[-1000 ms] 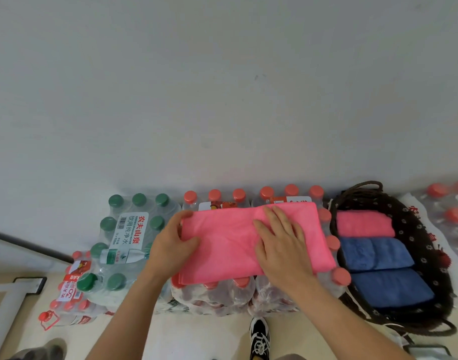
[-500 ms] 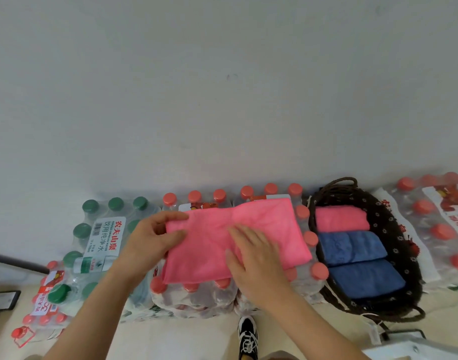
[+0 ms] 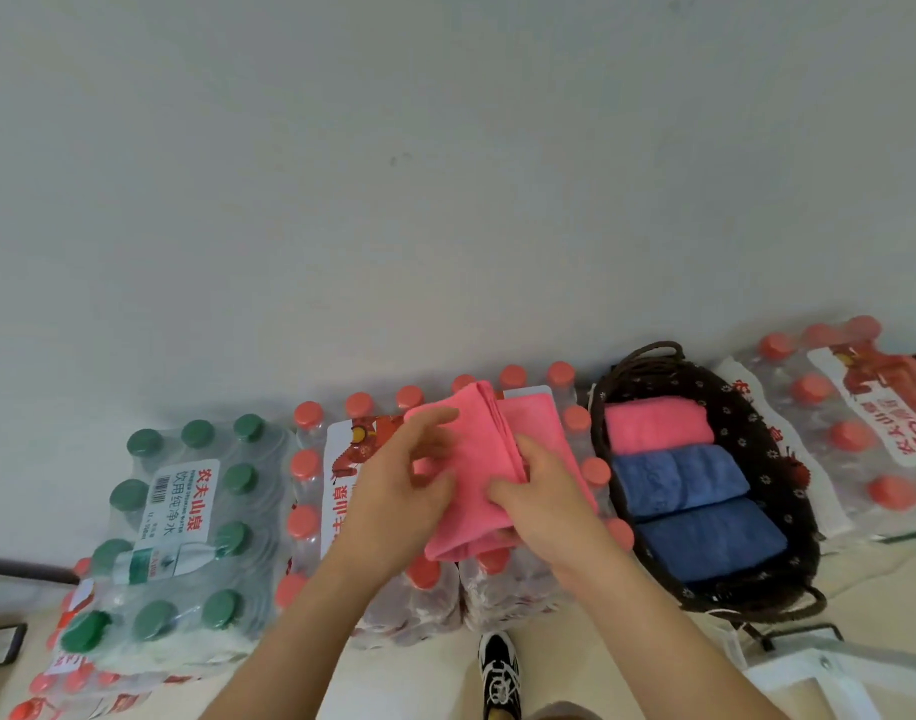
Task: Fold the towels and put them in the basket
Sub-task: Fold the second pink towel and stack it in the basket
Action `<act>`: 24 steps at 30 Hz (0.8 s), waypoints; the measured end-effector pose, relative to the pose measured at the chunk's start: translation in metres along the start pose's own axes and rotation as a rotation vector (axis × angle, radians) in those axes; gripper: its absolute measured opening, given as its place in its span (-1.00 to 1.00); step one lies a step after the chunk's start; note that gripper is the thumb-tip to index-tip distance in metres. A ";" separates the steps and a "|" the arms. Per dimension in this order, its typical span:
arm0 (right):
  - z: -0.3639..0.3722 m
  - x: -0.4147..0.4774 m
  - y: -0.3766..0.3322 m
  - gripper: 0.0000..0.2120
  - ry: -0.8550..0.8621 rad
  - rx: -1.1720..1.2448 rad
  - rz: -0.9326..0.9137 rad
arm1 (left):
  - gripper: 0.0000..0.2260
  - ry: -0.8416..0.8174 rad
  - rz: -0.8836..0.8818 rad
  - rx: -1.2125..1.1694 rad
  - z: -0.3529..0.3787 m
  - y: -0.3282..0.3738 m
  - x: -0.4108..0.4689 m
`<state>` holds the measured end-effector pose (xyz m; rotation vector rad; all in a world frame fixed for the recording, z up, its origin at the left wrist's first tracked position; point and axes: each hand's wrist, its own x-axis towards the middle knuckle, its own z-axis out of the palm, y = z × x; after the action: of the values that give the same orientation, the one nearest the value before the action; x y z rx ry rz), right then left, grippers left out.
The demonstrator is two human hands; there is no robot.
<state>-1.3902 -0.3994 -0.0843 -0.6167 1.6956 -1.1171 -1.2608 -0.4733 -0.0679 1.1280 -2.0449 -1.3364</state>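
Note:
A pink towel [image 3: 484,459] lies half folded on top of the red-capped bottle packs [image 3: 341,475]. My left hand [image 3: 398,491] grips its left part and has swung it over toward the right half. My right hand [image 3: 539,501] presses down on the towel's right part, fingers along the fold line. To the right stands a dark woven basket [image 3: 772,459]. Inside it lie a folded pink towel [image 3: 656,426] at the back and two folded blue towels [image 3: 676,478] in front of it.
A pack of green-capped water bottles [image 3: 180,517] stands at the left, more red-capped packs [image 3: 861,423] at the far right. A plain wall rises behind everything. My shoe [image 3: 500,672] shows on the floor below, and a white frame [image 3: 809,683] at the lower right.
My left hand has lifted the towel's left end and carried it rightward over the middle, so the towel is narrower. My right hand slid to the fold line.

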 end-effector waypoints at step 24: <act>-0.032 0.012 0.031 -0.45 0.453 -0.993 -0.080 | -0.53 -0.185 0.212 1.027 0.076 -0.046 0.018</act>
<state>-1.4211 -0.3825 -0.1142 -1.0884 2.6389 -0.3962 -1.3086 -0.4566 -0.1432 1.0968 -2.9872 -0.2161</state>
